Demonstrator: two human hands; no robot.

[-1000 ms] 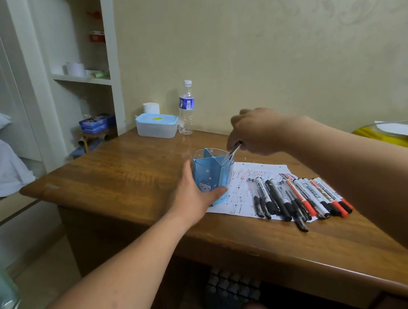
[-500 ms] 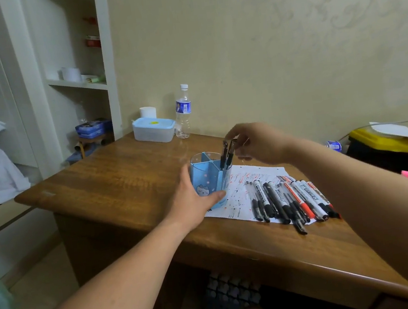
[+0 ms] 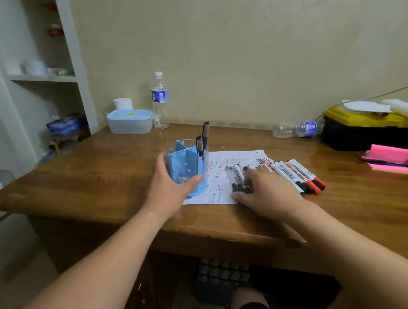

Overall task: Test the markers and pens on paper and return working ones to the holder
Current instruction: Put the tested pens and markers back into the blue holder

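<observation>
Wooden table (image 3: 93,183): recorded as the carrying surface for every item below.
Holder (image 3: 187,174): blue, with clear upper walls and inner dividers; found upright towards the table's near edge, its base at the left end of the paper.
Pens (image 3: 202,139): two dark pens are noted standing in the holder's right-hand compartment, leaning towards the far edge.
Paper (image 3: 239,156): a white sheet marked with red and black scribbles, laid flat just right of the holder.
Markers (image 3: 294,172): a row is laid side by side across the right end of the paper and onto the bare wood, with black and red caps pointing to the near edge.
Left hand (image 3: 168,193): wrapped round the holder; the thumb is pressed on the near face and the fingers are curled behind the left wall.
Right hand (image 3: 266,193): laid palm down over the left part of the marker row. The fingers are blurred, so whether a marker is pinched cannot be told.
Far edge: a lidded box (image 3: 130,122) and an upright water bottle (image 3: 159,100) are noted towards the far left corner, and a second bottle (image 3: 295,129) lies on its side farther right.
Right end: a black and yellow case (image 3: 374,128) and a pink notepad (image 3: 388,157) are recorded.
</observation>
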